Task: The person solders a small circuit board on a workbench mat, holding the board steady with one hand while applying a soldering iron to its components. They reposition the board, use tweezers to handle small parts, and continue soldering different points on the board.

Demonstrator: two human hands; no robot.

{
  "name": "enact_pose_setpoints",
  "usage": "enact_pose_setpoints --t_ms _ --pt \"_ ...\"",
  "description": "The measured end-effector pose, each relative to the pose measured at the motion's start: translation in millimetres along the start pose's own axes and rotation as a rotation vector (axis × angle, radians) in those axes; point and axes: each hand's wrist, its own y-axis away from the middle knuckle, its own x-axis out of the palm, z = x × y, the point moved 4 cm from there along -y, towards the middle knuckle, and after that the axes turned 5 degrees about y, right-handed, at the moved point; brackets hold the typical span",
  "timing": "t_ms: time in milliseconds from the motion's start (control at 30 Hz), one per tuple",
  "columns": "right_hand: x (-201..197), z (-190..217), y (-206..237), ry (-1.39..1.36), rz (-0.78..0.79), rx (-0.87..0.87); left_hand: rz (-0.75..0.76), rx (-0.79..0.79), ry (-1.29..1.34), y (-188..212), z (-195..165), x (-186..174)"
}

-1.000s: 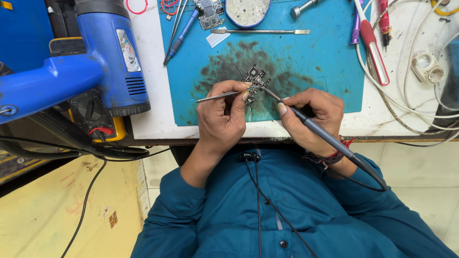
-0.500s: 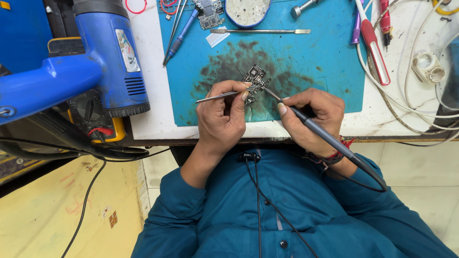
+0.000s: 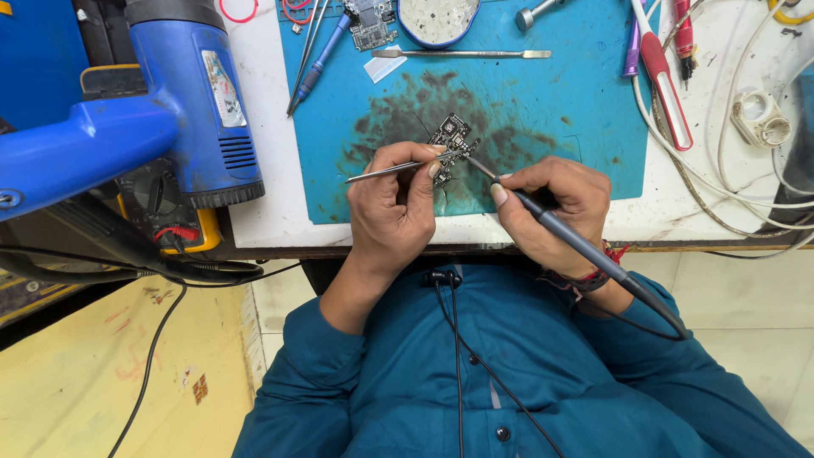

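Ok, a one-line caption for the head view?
Left hand steadies tweezers on a small circuit board while right hand applies a soldering iron over a blue mat.

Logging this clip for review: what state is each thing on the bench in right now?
left hand: gripping tweezers
tweezers: held, tips at the board
right hand: gripping soldering iron
soldering iron: tilted, tip at the board
circuit board: flat on mat
blue mat: dark-stained at the middle
heat gun: lying at the bench's left edge, untouched
round tin: open
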Motion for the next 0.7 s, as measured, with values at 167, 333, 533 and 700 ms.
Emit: enact_pose_setpoints --t_ms 167,333,533,700 --pt "0.6 0.0 0.3 -0.004 -0.003 -0.001 0.004 0.005 0.006 0.2 -0.8 0.2" --pt "0.4 -0.1 0.1 -0.006 -0.001 0.02 0.001 -0.001 -0.001 -0.2 -0.3 0.1" --pt "0.4 0.8 -0.4 0.001 -0.006 0.014 0.001 0.009 -0.012 0.1 -0.8 0.2" --pt "0.7 1.3 -0.1 0.002 -0.002 0.003 0.001 0.021 -0.012 0.3 -1.4 0.3"
